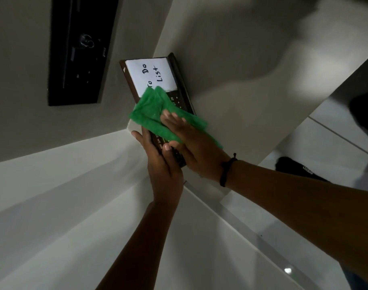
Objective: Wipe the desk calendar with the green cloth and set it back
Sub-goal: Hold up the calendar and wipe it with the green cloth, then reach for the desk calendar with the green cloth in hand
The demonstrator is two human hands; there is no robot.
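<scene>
The desk calendar [180, 79] is a dark brown board with a white "To Do List" note on its upper part and small date print lower down. My left hand [164, 166] grips its near end, thumb on the face and fingers behind. My right hand [187, 143] lies flat on the calendar's face and presses the green cloth [155, 111] against it. The cloth covers the middle of the calendar and hides part of the dates. A black cord bracelet sits on my right wrist.
A black wall panel [80, 49] with sockets hangs on the grey wall at the upper left. A white ledge [74, 185] runs below the hands. A dark object [296, 167] lies on the white floor at the right.
</scene>
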